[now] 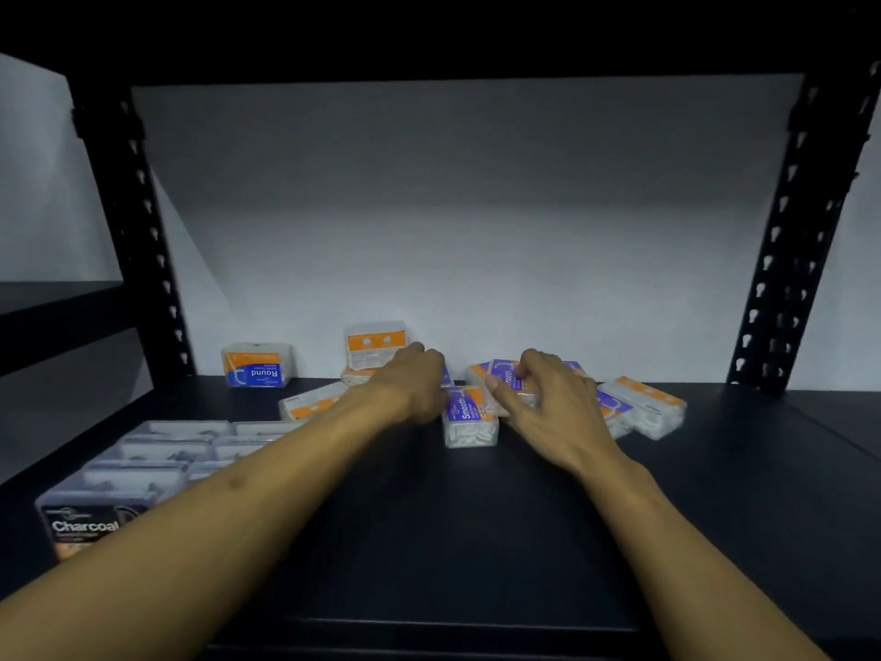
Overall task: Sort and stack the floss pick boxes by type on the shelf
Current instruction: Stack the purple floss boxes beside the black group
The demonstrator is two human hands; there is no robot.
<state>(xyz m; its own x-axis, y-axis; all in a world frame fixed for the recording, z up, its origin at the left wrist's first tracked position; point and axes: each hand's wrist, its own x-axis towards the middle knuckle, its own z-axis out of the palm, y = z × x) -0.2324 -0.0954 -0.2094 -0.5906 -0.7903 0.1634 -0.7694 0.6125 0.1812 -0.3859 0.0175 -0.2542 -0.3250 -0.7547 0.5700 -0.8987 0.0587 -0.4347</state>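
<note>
Our right hand (538, 398) has its thumb and curled fingers pinching a purple Smooth box (507, 381). Our left hand (414, 381) rests knuckles-up just beside it; we cannot tell what its fingers hold. Another Smooth box (469, 417) lies between them, mid-shelf (476, 517), near the back edge. Charcoal boxes (138, 469) sit stacked by the left edge, and a Round box (256, 364) stands in the back-left corner.

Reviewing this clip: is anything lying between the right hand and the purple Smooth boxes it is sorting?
Nothing visible does. The right hand already grips a Smooth box, raised above the others. A second Smooth box stands just left of it on the shelf, beside the left hand.
</note>
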